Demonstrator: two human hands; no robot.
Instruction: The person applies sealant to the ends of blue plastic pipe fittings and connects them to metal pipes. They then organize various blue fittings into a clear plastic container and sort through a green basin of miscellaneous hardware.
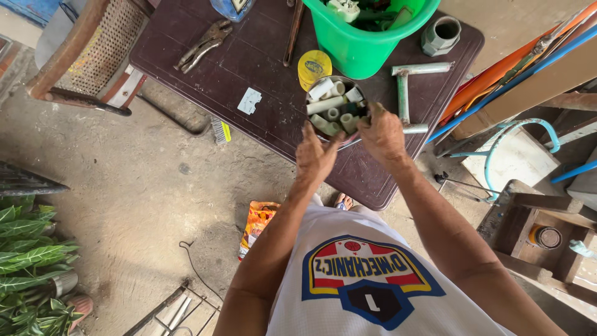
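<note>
Locking pliers (203, 45) lie far left on the dark bench (249, 62), untouched. Your left hand (316, 155) has curled fingers on the near rim of the round tin of white pipe fittings (333, 109), which sits mid-bench below the green bucket (364, 37). Your right hand (382, 132) pinches into the tin's right side; what it grips, you cannot tell. Steady the tin with the left, lift one fitting at a time. Pipe tee assembly (404, 93) lies just right

green bucket (367, 46), yellow lid (314, 66), brown table (249, 62)
</note>
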